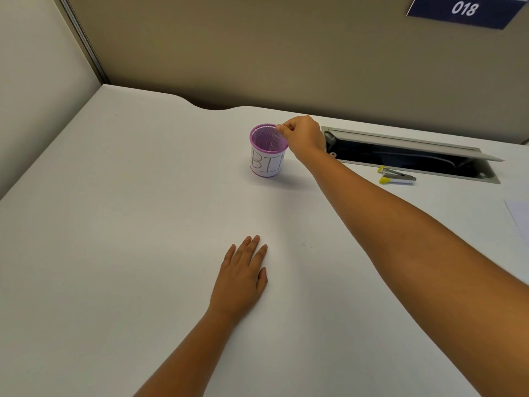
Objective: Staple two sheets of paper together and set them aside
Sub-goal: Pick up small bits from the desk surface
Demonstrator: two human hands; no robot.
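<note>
The right hand (305,136) reaches to about one o'clock, its fingers (283,129) pinched together right over the rim of a purple mesh cup (267,151) wrapped in a white label with handwritten letters. Whether anything tiny sits in that pinch is too small to tell. The left hand (243,277) lies flat on the counter (128,224) near six o'clock, fingers straight and close together, holding nothing.

The stapler (396,176), silver with yellow ends, lies on its side at about two o'clock, just in front of an open cable hatch (412,156). A corner of paper (519,219) shows at the frame's edge near three o'clock, mostly cut off, so I cannot tell whether it is one sheet or two.

The sheets will likely be light, limp and smooth on this surface, prone to sliding apart. They are best squared up under a flat palm, then pinched at one corner while the stapler's mouth slides over it. The stapler looks small, rigid and light; it is best taken across its body between thumb and forefinger, with the far end kept clear for pressing down. The hatch beside it is where a nudged stapler could drop.
</note>
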